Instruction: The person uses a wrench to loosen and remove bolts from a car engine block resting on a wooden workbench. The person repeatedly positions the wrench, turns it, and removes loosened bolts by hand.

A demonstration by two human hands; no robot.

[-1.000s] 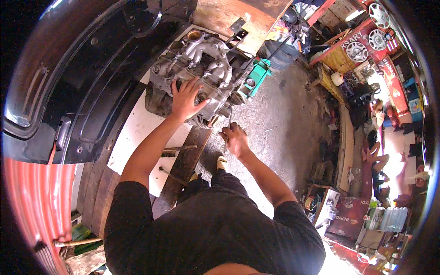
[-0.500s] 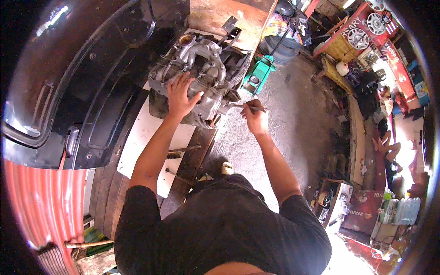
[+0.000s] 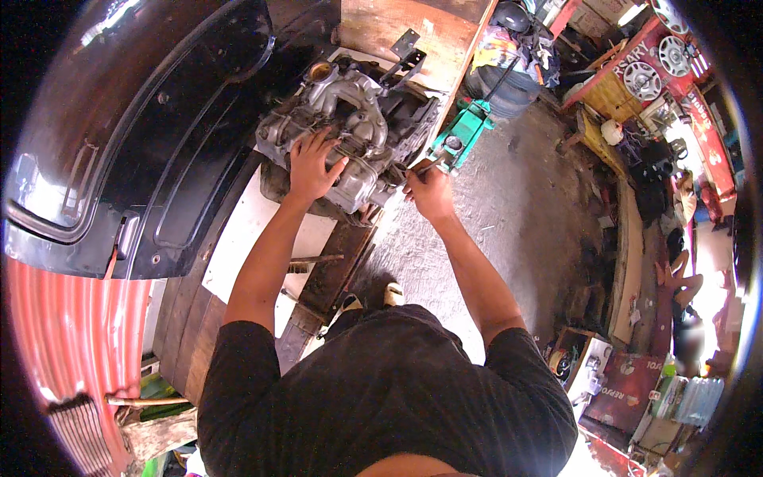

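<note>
A grey metal engine block (image 3: 350, 119) with pipes sits on a wooden workbench (image 3: 326, 274), partly on a white sheet (image 3: 246, 230). My left hand (image 3: 311, 165) lies flat on the engine's near side with fingers spread. At the engine's right edge, my right hand (image 3: 429, 189) is closed around a thin metal tool (image 3: 427, 166) whose tip points at the block.
A large black car body panel (image 3: 143, 135) lies left of the engine. A green jack (image 3: 461, 137) stands on the concrete floor (image 3: 517, 207) beyond my right hand. Loose metal rods (image 3: 314, 261) rest on the bench. Shelves, hubcaps (image 3: 642, 79) and boxes crowd the right side.
My right hand rose from low beside the bench up to the engine's right edge, bringing the thin tool to the block. My left hand stayed on the engine.
</note>
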